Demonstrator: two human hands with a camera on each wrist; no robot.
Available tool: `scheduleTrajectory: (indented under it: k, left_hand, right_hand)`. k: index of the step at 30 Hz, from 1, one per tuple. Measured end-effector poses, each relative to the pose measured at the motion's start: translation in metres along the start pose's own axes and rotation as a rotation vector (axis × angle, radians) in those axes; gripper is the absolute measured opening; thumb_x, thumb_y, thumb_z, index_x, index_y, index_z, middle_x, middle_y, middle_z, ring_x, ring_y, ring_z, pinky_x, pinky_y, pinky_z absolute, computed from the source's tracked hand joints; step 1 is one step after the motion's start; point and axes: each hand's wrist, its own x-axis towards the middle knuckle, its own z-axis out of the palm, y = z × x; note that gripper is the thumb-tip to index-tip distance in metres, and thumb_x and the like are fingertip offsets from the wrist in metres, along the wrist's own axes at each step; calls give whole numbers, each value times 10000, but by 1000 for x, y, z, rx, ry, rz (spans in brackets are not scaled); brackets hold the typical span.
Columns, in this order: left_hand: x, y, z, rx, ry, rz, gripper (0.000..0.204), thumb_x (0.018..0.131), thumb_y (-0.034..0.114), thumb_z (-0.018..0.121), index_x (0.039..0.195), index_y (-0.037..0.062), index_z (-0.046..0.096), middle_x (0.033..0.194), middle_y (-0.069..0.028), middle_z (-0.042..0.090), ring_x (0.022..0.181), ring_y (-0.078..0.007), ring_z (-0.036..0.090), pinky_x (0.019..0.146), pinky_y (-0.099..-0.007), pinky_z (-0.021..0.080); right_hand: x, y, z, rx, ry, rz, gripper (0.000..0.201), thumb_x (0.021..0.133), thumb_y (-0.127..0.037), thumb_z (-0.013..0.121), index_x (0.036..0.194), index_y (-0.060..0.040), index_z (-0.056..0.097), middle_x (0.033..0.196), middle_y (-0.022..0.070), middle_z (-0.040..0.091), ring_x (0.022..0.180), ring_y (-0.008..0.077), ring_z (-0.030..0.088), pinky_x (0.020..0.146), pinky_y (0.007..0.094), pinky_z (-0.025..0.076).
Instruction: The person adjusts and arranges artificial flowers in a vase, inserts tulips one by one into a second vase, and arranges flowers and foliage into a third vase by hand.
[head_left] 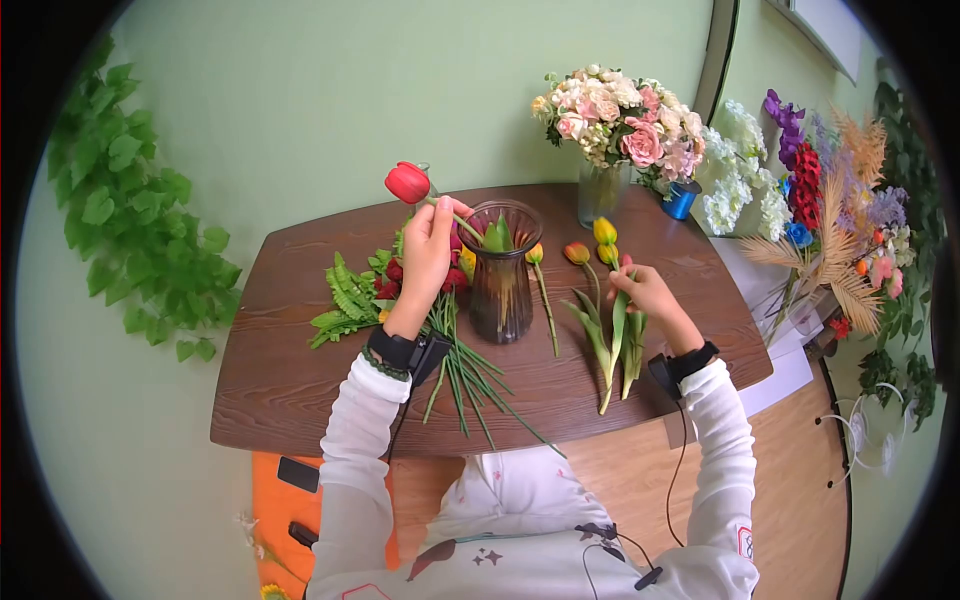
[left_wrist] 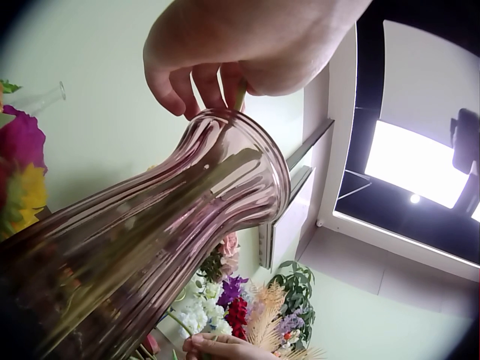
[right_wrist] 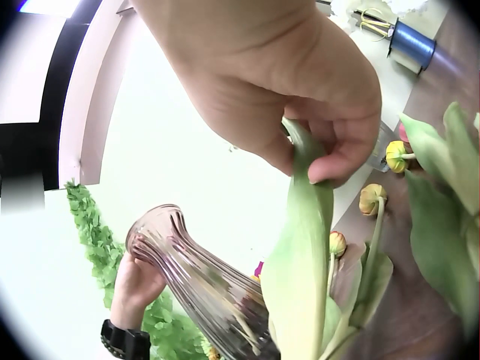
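At the vase's left rim, my left hand (head_left: 430,250) pinches the stem of a red tulip (head_left: 407,183), its bloom tilted outward to the left. The tulip's stem runs over the rim into the ribbed purple glass vase (head_left: 503,290), and a green leaf (head_left: 497,236) shows inside the mouth. Over the table's right part, my right hand (head_left: 648,292) pinches a tulip by its upper green leaf (right_wrist: 300,217); a pinkish tip shows just above the fingers. Beside that hand lie a yellow tulip (head_left: 605,231) and an orange tulip (head_left: 577,253), with another orange-yellow tulip (head_left: 535,256) nearer the vase.
Red and magenta flowers, a fern (head_left: 350,292) and a bundle of green stems (head_left: 465,370) lie left of the vase. A glass vase of pink and white flowers (head_left: 640,140) stands at the back, beside a blue ribbon spool (head_left: 681,200). More flowers (head_left: 830,220) stand at the right.
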Motion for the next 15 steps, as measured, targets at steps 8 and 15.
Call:
scheduleTrajectory:
  k: [8,15]
  left_hand:
    - [-2,-3,1,38,-36,12,231,908,191,459,879,-4,580,855,-33,604,756,-53,505,679,-204,401]
    - [-5,-5,6,-25,-15,27,210,900,168,478,915,-18,576,889,-36,591,837,-85,523,762,-221,406]
  right_hand:
    - [-24,-22,-26,243,64,-152,222,914,-245,434,814,-79,543,679,-41,554,574,38,495,472,184,385]
    - [-24,-11,-22,616,118,-29,203,903,-252,463,813,-92,552,724,-20,562,628,65,522,521,176,406]
